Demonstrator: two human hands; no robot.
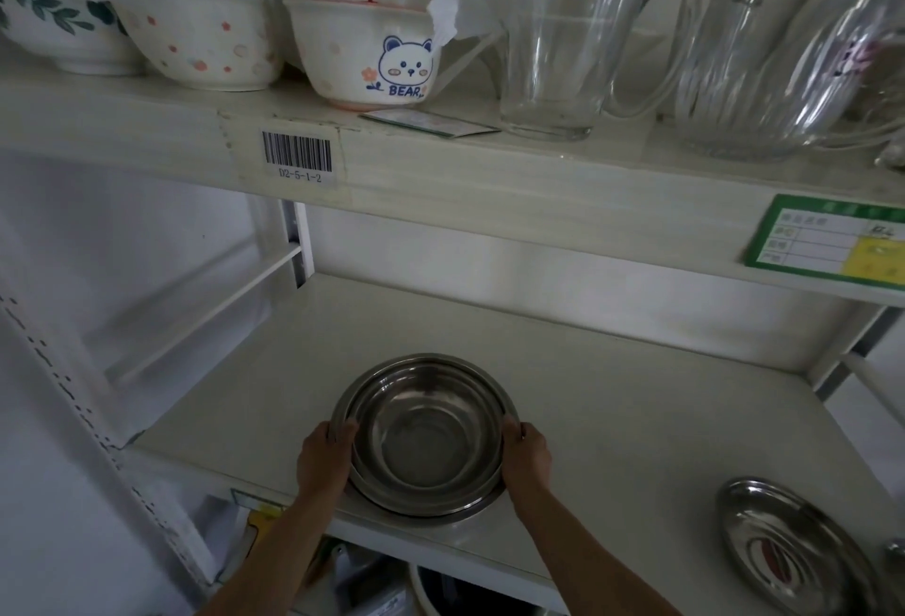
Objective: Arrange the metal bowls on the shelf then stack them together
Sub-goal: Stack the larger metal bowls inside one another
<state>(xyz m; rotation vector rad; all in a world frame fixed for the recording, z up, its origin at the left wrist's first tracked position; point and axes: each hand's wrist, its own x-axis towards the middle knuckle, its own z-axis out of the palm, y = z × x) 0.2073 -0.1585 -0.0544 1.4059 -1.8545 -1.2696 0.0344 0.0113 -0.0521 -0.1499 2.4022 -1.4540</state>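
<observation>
The metal bowls (425, 434) sit nested near the shelf (612, 400) edge, our left hand (323, 461) and right hand (526, 456) curling fingers round the rims (one steel dish (788, 542) apart, seemingly unstacked).

I have one view only, from the head camera, wide-angle, facing forward and down into a white shelf unit (612, 400) at close range. The upper shelf (440, 165) fills the top; both forearms enter from the bottom edge. No second view shares anything.
</observation>
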